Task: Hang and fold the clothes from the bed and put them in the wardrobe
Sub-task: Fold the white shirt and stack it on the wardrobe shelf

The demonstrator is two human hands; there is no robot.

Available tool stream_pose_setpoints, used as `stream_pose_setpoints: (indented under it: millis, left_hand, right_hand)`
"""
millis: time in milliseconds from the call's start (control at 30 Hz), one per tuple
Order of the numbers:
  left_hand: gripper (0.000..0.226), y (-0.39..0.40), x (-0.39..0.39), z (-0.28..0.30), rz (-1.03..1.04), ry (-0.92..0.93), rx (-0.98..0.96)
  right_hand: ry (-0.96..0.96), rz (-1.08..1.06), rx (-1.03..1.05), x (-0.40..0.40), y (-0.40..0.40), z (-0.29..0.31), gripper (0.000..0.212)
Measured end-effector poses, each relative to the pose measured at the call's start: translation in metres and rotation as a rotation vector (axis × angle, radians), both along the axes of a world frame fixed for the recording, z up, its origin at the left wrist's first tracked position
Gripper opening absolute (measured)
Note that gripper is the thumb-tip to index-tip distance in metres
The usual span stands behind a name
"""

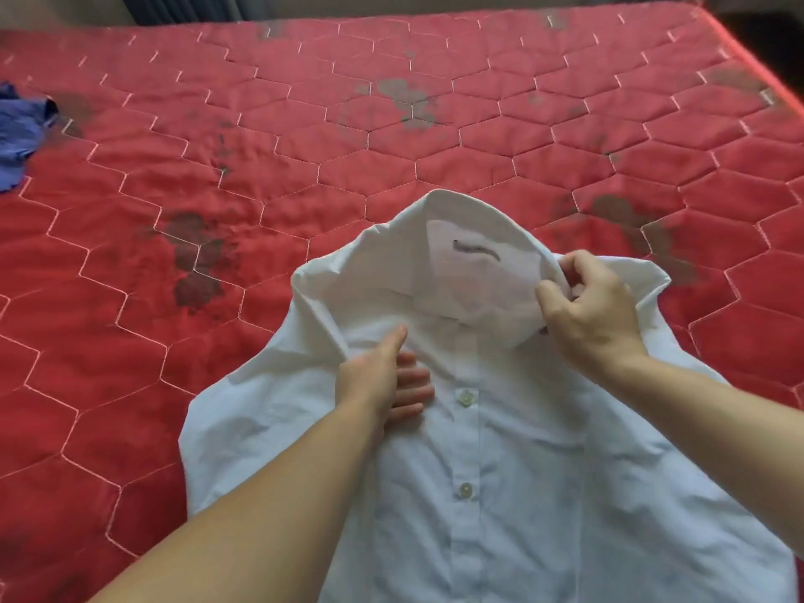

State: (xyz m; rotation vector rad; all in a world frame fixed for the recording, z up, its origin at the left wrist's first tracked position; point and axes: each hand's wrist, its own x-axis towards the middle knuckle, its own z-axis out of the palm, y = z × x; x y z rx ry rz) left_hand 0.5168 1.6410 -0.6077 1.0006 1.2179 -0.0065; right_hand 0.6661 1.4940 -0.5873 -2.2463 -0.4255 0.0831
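Nearest the camera, two bare forearms reach fwd over a white shirt (500,472), which lies front-up on the bed (304,137). Shirt's long axis runs near-to-far: hem end off the bottom of frame, collar (457,219) pointing away toward the far side of the bed. Button placket runs down the centre w/ two buttons visible, one below the other; both look done up.

Left hand (387,376) sits at the shirt's left chest/shoulder, thumb stretched up along the fabric, fingers lying across the front just left of the placket. Grip there: fabric seems bunched betw thumb and fingers, but can't tell how firmly it's held.

Right hand (587,306) is a bit farther out, at the right side of the collar. Grip closed: thumb and curled fingers pinch the collar edge, lifting it so the collar stands up and the inside neck shows. A label (474,263) w/ a dark curved mark is visible inside the neck.

Shoulders spread left and right of the collar, rumpled.

Beyond the shirt: red quilted bed surface w/ hexagon stitching and several dark grey blotches. Far left edge, well apart from the shirt, a crumpled blue garment (19,132), partly cut off by the frame.
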Motion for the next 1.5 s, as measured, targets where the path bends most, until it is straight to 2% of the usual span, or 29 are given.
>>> stream_pose_setpoints:
  millis: [67,100,167,233,267,300,367,400,433,500,567,633,667,700,733,800,833,933,1000,1100,1167,1267,1333,1400,1500]
  left_hand:
    - [0.041,-0.008,-0.003,0.007,0.010,-0.078,0.063]
    - [0.046,-0.012,-0.004,0.011,-0.001,-0.120,0.103]
    - [0.074,-0.017,-0.007,0.026,-0.042,-0.205,0.096]
    - [0.100,-0.014,-0.007,0.043,-0.068,-0.281,-0.050]
    - [0.099,-0.011,-0.007,0.051,-0.062,-0.289,-0.113]
    - [0.084,-0.007,-0.005,0.056,-0.041,-0.274,-0.142]
    - [0.036,-0.005,-0.005,0.060,0.014,-0.188,-0.124]
    - [0.019,-0.006,-0.007,0.060,0.029,-0.149,-0.109]
    - [0.012,-0.008,-0.011,0.058,0.039,-0.135,-0.100]
    - [0.009,-0.008,-0.022,0.052,0.045,-0.154,-0.116]
    - [0.008,-0.007,-0.034,0.045,0.021,-0.196,-0.150]
    - [0.008,-0.008,-0.043,0.038,-0.009,-0.226,-0.174]
    - [0.008,-0.009,-0.048,0.035,-0.021,-0.239,-0.181]
    - [0.009,-0.012,-0.051,0.034,-0.035,-0.249,-0.181]
    - [0.011,-0.014,-0.054,0.033,-0.045,-0.257,-0.184]
    - [0.014,-0.018,-0.061,0.032,-0.019,-0.289,-0.237]
    - [0.018,-0.020,-0.066,0.032,0.005,-0.313,-0.284]
    - [0.024,-0.034,-0.084,0.025,0.051,-0.321,-0.389]
    - [0.023,-0.051,-0.098,0.016,0.041,-0.225,-0.373]
    - [0.026,-0.068,-0.115,0.002,0.007,-0.089,-0.301]
    - [0.020,-0.067,-0.120,0.001,0.020,-0.112,-0.336]
    - [0.017,-0.056,-0.122,0.005,0.080,-0.216,-0.379]
    - [0.019,-0.050,-0.125,0.007,0.084,-0.256,-0.367]
    - [0.017,-0.045,-0.131,0.006,0.070,-0.249,-0.364]
    - [0.019,-0.039,-0.141,-0.003,0.098,-0.156,-0.297]
  right_hand:
    - [0.011,0.002,0.009,-0.023,-0.025,0.001,0.017]
    - [0.013,0.008,0.000,-0.033,-0.036,-0.001,0.016]
    - [0.010,0.038,-0.049,-0.050,-0.055,-0.004,0.013]
    - [-0.005,0.078,-0.103,-0.064,-0.069,-0.008,0.014]
    - [-0.010,0.089,-0.120,-0.069,-0.074,-0.010,0.015]
    - [-0.012,0.092,-0.120,-0.073,-0.077,-0.010,0.017]
    - [0.011,0.081,-0.086,-0.081,-0.081,-0.010,0.021]
    - [0.043,0.054,-0.062,-0.085,-0.083,-0.010,0.023]
    - [0.095,0.011,-0.036,-0.089,-0.083,-0.010,0.025]
    - [0.314,-0.086,0.095,-0.094,-0.082,-0.008,0.023]
    - [0.714,-0.165,0.419,-0.095,-0.079,-0.001,0.017]
    - [1.017,-0.276,0.658,-0.089,-0.076,0.008,0.029]
    - [1.085,-0.310,0.664,-0.084,-0.073,0.013,0.039]
    - [1.116,-0.318,0.622,-0.080,-0.069,0.017,0.043]
    - [1.127,-0.308,0.574,-0.079,-0.065,0.020,0.039]
    - [1.116,-0.263,0.526,-0.078,-0.063,0.018,0.018]
    - [1.107,-0.233,0.544,-0.079,-0.065,0.018,0.017]
    - [1.154,-0.071,0.741,-0.089,-0.094,0.016,0.033]
    - [1.236,-0.089,0.802,-0.106,-0.116,0.008,0.041]
    - [1.337,-0.283,0.701,-0.125,-0.141,-0.017,0.039]
    - [1.375,-0.321,0.609,-0.129,-0.147,-0.024,0.029]
    - [1.410,-0.232,0.520,-0.127,-0.153,-0.026,0.030]
    - [1.427,-0.173,0.531,-0.128,-0.155,-0.025,0.030]
    - [1.447,-0.157,0.540,-0.132,-0.155,-0.023,0.035]
    - [1.422,-0.149,0.437,-0.135,-0.158,-0.020,0.044]
